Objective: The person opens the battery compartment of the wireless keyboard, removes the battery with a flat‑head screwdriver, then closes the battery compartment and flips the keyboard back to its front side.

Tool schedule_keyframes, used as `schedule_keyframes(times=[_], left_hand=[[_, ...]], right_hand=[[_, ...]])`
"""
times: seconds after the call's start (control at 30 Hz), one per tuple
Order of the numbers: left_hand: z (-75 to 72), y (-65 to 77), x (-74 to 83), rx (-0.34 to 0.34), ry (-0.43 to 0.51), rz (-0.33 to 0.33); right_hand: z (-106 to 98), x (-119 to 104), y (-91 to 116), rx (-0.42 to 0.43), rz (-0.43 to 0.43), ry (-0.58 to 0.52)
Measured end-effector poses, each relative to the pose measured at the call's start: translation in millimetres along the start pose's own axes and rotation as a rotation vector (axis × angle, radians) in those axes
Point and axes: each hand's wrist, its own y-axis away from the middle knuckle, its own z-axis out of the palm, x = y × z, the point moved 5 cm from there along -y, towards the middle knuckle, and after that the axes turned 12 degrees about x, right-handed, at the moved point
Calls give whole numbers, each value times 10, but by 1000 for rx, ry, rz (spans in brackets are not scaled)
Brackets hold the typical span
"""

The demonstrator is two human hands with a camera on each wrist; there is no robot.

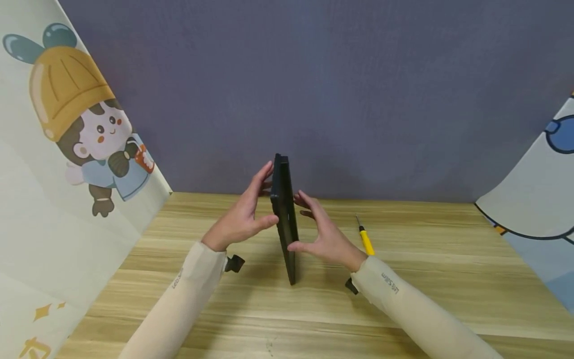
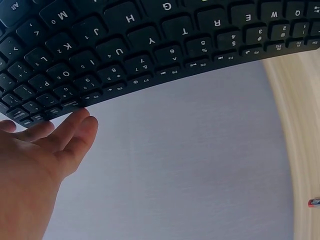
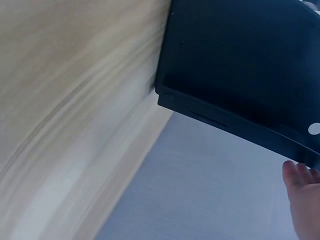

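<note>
A black keyboard point(image 1: 283, 219) stands on edge on the wooden table between the two hands, its faces turned left and right. White-lettered keys show in the left wrist view, upside down there; the plain dark underside point(image 3: 240, 65) with a round white spot shows in the right wrist view. My left hand point(image 1: 242, 214) is on the key side, fingertips at the far edge and thumb extended to the keys. On the underside, my right hand point(image 1: 329, 237) has its thumb at the near part and its fingers loosely spread toward the far edge.
A screwdriver point(image 1: 365, 240) with a yellow handle lies on the table point(image 1: 430, 279), right of the right hand. Behind the table rises a grey-blue panel point(image 1: 323, 99). Side panels with cartoon prints stand at left and right. Dark camera mounts point(image 1: 234, 263) sit at both wrists.
</note>
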Motion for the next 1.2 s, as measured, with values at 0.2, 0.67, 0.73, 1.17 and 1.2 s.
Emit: schedule_keyframes(times=[0.2,0.67,0.73,1.17,1.2], left_hand=[[16,-24,200,-18,11,-22],[260,212,-320,-56,-2,-142],[294,239,-344,-57,2,-145],[406,277,-405,-73,3,-133],[414,278,-409,-78,0,-133]], right_hand=[[-30,-66,-29,12,-14,-2],[-168,-520,-147,54,-72,-62],[-187,-537,-166,61,-87,-68],[-318,-725,-309,96,-181,-59],[-330,-732,-317,96,-179,-59]])
